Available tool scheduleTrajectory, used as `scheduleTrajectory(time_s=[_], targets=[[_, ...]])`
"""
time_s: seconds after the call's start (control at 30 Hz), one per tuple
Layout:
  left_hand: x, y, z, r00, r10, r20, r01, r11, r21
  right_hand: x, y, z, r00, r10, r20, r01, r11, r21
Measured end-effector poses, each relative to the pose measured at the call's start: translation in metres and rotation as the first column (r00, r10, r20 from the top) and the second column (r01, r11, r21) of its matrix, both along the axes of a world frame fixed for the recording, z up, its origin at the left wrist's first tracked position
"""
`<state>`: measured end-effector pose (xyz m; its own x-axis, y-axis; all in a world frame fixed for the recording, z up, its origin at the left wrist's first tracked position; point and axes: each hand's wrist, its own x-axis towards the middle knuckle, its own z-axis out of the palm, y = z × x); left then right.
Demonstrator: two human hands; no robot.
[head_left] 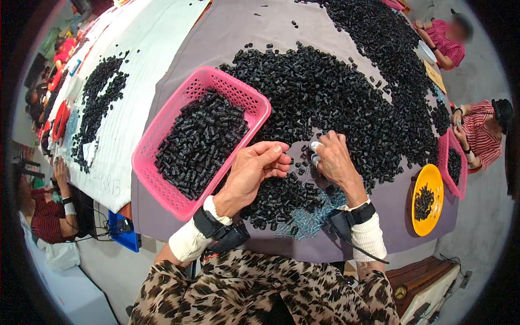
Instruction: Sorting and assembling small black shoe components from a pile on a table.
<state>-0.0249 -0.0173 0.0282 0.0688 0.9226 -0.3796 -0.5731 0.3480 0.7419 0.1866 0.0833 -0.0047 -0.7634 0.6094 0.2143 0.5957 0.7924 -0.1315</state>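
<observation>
My left hand [254,172] is beside the right rim of a pink perforated basket [149,142], its fingers curled and thumb pressed against them. Whatever it may hold is hidden or too small to name. Close by on the right, my right hand [338,165] is bent down over the table with its fingers drawn together. White coverings show on two of its fingertips. Any piece between those fingers cannot be made out. Small black plastic pieces [203,143] fill much of the basket. A large heap of similar black pieces [319,89] spreads beyond my hands.
Small clear bluish pieces [314,216] lie scattered near my right wrist. A yellow plate [437,187] with dark bits and another pink basket [444,162] sit at the right edge. People work around the table, one in a striped shirt [482,130]. A white-covered table [122,162] adjoins at left.
</observation>
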Motion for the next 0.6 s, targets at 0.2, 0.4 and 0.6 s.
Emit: scheduleTrajectory(time_s=[0.2, 0.4, 0.6], targets=[[0.006, 0.003, -0.005, 0.999, 0.003, -0.053, -0.004, 1.000, -0.024, 0.005, -0.003, 0.012, 0.976, -0.065, -0.206, 0.035, 0.988, -0.149], [0.036, 0.016, -0.018, 0.999, 0.016, -0.039, -0.017, 1.000, -0.026, -0.009, -0.018, 0.033, 0.807, -0.412, -0.423, 0.001, 0.717, -0.697], [0.027, 0.018, -0.017, 0.987, 0.104, -0.125, -0.089, 0.989, 0.115, -0.022, -0.008, 0.048, 0.850, -0.150, -0.504, -0.112, 0.884, -0.453]])
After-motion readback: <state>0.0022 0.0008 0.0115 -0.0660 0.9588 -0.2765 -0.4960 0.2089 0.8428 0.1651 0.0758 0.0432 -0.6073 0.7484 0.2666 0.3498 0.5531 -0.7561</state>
